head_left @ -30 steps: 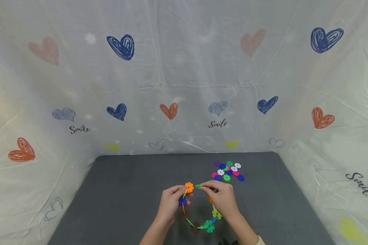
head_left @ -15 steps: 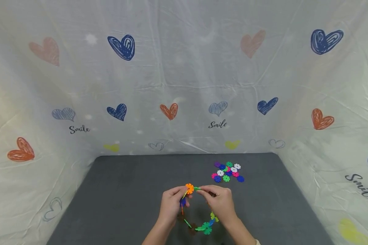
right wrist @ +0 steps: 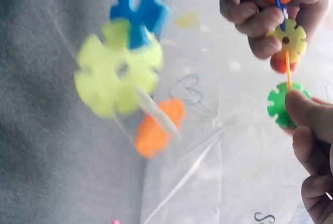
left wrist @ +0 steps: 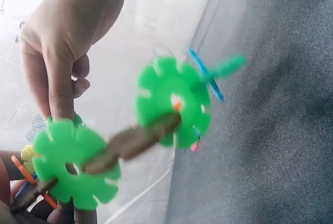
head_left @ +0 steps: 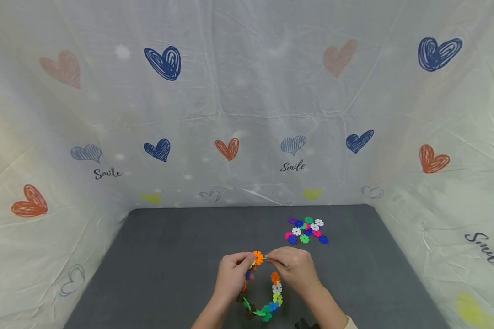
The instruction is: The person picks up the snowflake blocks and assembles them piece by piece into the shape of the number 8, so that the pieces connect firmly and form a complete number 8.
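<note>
My left hand (head_left: pixel 232 276) pinches a chain of slotted flower-shaped plastic discs near its orange disc (head_left: pixel 258 258). With thumb and finger, my right hand (head_left: pixel 294 269) grips a green disc (right wrist: pixel 281 104). In the right wrist view, that green disc meets the edge-on orange disc, its slot at the rim. The rest of the chain hangs in a loop below, with brown, green, blue, yellow (right wrist: pixel 120 70) and white discs. Its far end, another orange disc (head_left: pixel 275 278), dangles free beside my right hand. In the left wrist view, large green discs (left wrist: pixel 174 101) of the chain swing close to the camera.
Loose discs (head_left: pixel 304 238) in white, blue, pink, green and purple lie in a pile toward the back right of the dark grey table (head_left: pixel 169 260). A pale curtain (head_left: pixel 247 100) printed with hearts surrounds the table. Something black (head_left: pixel 306 324) shows at the bottom edge.
The green disc, apart from the orange disc at first, has been brought against its edge. Both hands have dropped slightly, and the hanging chain's free end has swung left, clear of my right hand.
</note>
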A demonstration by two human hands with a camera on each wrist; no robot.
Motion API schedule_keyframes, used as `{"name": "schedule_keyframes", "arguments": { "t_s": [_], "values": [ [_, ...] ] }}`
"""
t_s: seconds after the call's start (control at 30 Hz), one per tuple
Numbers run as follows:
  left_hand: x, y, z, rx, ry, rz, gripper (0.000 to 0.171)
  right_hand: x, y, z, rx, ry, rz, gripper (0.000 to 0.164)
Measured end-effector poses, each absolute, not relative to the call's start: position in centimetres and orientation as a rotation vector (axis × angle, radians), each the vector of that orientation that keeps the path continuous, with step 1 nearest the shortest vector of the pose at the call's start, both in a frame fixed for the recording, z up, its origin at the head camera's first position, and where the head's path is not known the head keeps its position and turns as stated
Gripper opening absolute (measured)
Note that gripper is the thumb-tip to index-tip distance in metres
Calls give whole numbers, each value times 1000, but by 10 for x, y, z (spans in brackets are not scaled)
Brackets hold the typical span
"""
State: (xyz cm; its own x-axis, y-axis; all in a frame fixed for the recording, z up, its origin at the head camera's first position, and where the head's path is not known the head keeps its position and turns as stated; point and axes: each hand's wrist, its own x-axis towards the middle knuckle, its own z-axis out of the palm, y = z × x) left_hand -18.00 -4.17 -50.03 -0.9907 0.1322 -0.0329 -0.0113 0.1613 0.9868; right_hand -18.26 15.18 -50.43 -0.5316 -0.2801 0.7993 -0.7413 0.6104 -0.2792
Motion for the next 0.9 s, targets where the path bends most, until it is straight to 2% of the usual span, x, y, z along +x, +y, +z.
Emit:
{"name": "schedule_keyframes", "arguments": {
  "t_s": [0.27,0.53,0.6,0.7,0.8,0.9],
  "values": [
    [-182,-43,-501,200,2171,2002,29,-178,149,-510,818,-2038,878,21],
    [-181,-43,-506,112,2017,2062,33,-185,158,-510,857,-2100,1213,13],
    [-181,-43,-509,81,1993,2062,33,-193,169,-512,724,-2180,1354,12],
    [-182,-44,-511,36,1942,2097,30,-213,192,-526,317,-2299,1423,15],
    [-184,-46,-510,27,1899,2147,28,-234,216,-548,-109,-2445,1290,19],
    [-186,-46,-510,51,1856,2186,30,-250,234,-573,-299,-2580,1143,28]
  ]
}}
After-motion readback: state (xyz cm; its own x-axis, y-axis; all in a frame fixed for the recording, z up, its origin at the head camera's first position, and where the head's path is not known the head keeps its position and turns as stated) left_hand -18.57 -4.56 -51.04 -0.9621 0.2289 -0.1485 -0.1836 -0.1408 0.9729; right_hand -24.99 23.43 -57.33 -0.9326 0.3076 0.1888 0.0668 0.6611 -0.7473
